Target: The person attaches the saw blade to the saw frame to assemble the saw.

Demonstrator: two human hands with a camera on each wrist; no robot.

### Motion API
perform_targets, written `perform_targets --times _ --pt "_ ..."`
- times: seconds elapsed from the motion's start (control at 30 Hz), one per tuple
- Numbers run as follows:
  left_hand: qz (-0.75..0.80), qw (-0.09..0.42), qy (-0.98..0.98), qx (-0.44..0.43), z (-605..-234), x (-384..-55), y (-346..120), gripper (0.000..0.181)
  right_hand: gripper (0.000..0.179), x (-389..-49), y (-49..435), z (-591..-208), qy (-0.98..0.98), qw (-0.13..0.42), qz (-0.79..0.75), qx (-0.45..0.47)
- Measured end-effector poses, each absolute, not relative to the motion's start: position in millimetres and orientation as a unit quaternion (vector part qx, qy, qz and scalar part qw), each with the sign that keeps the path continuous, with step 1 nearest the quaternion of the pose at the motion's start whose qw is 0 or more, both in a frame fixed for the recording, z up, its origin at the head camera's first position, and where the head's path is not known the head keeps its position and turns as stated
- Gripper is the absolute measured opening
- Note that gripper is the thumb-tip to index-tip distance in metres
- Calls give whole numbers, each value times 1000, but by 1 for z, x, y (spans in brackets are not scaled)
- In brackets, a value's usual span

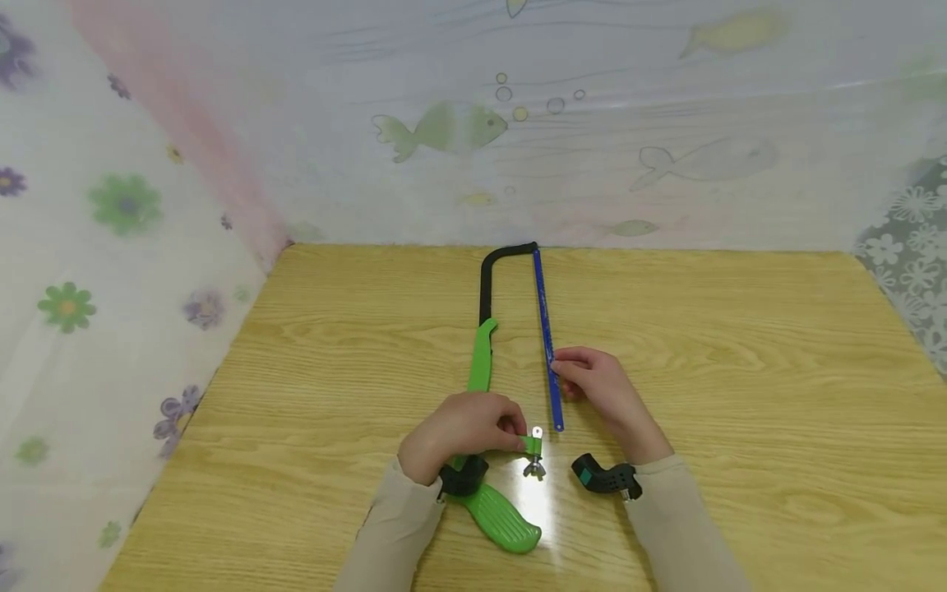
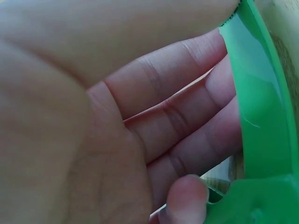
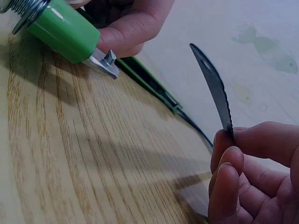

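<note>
A hacksaw lies lengthwise on the table, its green frame [image 1: 481, 362] running into a black bow [image 1: 486, 284]. My left hand [image 1: 473, 423] holds the green frame, fingers around the arm that ends at the metal blade pin [image 1: 537, 432] and wing nut [image 1: 534, 469]. In the left wrist view the fingertips go behind the green frame [image 2: 261, 102]. My right hand [image 1: 599, 386] pinches the blue blade [image 1: 545, 316] between thumb and fingers. The blade's far end meets the bow's tip; its near end, with a small hole, hangs apart from the pin. In the right wrist view the blade [image 3: 215, 91] stands clear of the tabletop.
The ribbed green handle [image 1: 503, 518] points toward me below my left wrist. Black wrist cameras [image 1: 607, 477] sit at both sleeves. The wood-grain table [image 1: 740, 370] ends at a curtain [image 1: 592, 181] printed with fish, and a flowered curtain [image 1: 126, 263] hangs along the left.
</note>
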State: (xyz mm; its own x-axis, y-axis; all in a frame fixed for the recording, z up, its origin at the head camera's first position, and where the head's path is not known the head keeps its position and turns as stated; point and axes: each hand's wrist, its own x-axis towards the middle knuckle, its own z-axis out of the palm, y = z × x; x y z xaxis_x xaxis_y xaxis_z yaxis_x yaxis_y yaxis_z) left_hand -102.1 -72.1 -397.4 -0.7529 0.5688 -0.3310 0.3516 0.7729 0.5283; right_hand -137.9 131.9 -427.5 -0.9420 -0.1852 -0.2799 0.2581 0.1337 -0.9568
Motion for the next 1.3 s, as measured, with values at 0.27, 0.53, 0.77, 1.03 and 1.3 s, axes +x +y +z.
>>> perform_targets --times 0.27,0.53,0.77,1.03,1.3 --pt "227 249 907 251 -399 -101 -71 8 33 -138 133 -429 735 176 -655 30" --pt "225 248 908 251 -398 -101 -72 8 33 -138 133 -429 732 179 -657 36" --pt "227 247 907 254 -398 -103 -72 7 32 -139 133 -428 738 179 -650 30" --pt "223 254 908 248 -396 -106 -74 7 32 -140 127 -427 752 169 -637 24" --pt "228 264 903 251 -397 -106 -71 7 34 -136 126 -426 763 171 -623 20"
